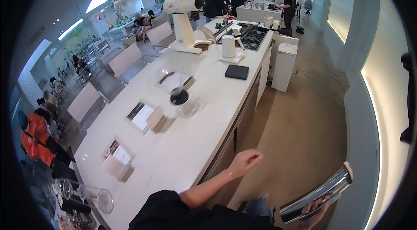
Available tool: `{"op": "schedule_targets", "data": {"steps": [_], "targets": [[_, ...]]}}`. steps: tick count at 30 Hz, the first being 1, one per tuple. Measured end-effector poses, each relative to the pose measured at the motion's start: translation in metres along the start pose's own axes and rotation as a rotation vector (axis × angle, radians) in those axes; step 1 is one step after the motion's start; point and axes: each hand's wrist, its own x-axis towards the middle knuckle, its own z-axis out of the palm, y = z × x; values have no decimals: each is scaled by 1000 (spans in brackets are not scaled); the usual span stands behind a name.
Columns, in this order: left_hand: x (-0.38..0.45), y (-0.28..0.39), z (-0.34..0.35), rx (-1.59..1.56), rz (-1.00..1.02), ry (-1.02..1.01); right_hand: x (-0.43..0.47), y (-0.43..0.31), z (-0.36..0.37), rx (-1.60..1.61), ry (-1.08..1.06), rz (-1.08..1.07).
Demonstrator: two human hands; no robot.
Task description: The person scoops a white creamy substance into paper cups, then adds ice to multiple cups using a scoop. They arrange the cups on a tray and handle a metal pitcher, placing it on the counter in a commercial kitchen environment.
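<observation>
My right hand (315, 213) grips a shiny metal pitcher (312, 192) by its handle side. The pitcher is tilted, low on the right, over the walkway. My left hand (246, 163) is loosely curled with nothing in it, just off the edge of a long white counter (163, 155). On the counter stands blurred clear glassware (192, 106) with a round black base (179, 97). Beyond it lie a flat black device (237, 71) like a scale and a white gooseneck-style kettle (229, 46) on a white base.
A white coffee grinder (182, 25) stands at the far left. Printed cards (140, 116) and small blocks (155, 119) lie along the counter. A white bin (284, 67) stands in the walkway (303, 126). Several people are farther off, one in an orange jacket (35, 135).
</observation>
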Motion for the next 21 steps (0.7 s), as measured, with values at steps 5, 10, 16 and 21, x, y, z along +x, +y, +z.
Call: {"op": "schedule_targets", "data": {"steps": [5,10,16,21], "targets": [[209,-71,21,-68,41,98,189,61,47,73,100,193],[353,-160,13,-181,-131,272,372,117,138,-138,-349,411],[490,-264,-16,-285,-192,584,567,225,317,-541,-816,646],[596,-394,-26,-405,-259,740,689,349,458,-467,-973,857]]}}
